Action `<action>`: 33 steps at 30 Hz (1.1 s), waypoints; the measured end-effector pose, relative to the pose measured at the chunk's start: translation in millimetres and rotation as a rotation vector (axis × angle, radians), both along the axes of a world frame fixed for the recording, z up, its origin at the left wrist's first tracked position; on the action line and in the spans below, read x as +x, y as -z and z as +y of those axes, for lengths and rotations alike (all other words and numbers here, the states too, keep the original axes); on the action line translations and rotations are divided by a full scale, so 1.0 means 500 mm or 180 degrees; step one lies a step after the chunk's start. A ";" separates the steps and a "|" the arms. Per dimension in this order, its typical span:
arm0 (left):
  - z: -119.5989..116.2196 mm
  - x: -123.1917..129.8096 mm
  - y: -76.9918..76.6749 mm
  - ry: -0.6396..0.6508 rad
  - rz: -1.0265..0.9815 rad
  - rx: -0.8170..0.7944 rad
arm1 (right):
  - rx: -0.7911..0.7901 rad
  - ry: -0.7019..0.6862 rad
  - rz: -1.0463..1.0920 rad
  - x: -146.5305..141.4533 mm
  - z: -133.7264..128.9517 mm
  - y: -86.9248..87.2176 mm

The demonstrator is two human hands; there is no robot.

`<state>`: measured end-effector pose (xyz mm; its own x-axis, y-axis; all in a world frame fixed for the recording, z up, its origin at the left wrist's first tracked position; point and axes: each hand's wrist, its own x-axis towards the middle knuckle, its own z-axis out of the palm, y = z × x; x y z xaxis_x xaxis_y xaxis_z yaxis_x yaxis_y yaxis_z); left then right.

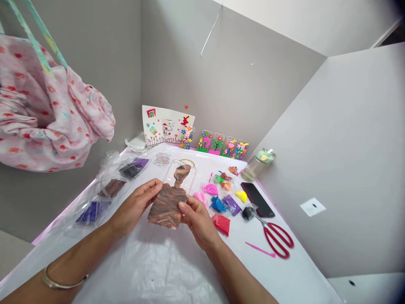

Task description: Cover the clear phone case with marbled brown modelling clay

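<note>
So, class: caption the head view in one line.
Left hand and right hand hold a marbled brown slab near a clear case, red-handled scissors at right.

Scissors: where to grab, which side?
I'd grip the scissors by the red loops, coming from the near right. They lie flat, loops exposed on that side; the blades point away, towards the black clay.

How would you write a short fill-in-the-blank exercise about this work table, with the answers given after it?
1. The number of hands holding the marbled sheet is ____.
2. The bracelet is on the ____ arm.
3. The handles of the scissors are coloured ____.
4. The bottle has a pale ____ lid.

Missing words: two; left; red; green.
</note>
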<state>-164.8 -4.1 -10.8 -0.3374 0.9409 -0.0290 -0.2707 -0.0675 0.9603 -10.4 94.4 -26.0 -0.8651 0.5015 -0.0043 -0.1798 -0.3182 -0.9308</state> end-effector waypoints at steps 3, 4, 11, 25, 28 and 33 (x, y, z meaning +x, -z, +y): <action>-0.003 0.000 0.002 -0.0037 0.0032 0.0104 | 0.0006 -0.0015 -0.0004 0.000 0.001 0.002; -0.003 0.000 0.002 -0.0040 0.0042 0.0115 | 0.0014 -0.0032 -0.0012 0.000 0.001 0.003; -0.001 -0.004 -0.002 -0.0078 0.0066 0.0087 | 0.0022 -0.0079 -0.0034 0.000 0.000 0.008; -0.003 -0.004 -0.001 -0.0068 0.0368 0.0053 | -0.0001 0.0027 0.0016 0.000 0.002 0.007; -0.003 -0.005 0.005 -0.0151 0.0616 0.0100 | -0.0001 0.0045 0.0048 -0.001 0.001 0.007; 0.000 -0.009 0.018 -0.0230 0.0852 0.0107 | -0.0017 0.0066 0.0056 -0.001 0.001 0.009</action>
<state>-169.2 -4.2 -20.1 -0.3952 0.9130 0.1011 -0.0009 -0.1104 0.9939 -11.1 94.8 -30.7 -0.8545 0.5193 0.0082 -0.2028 -0.3190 -0.9258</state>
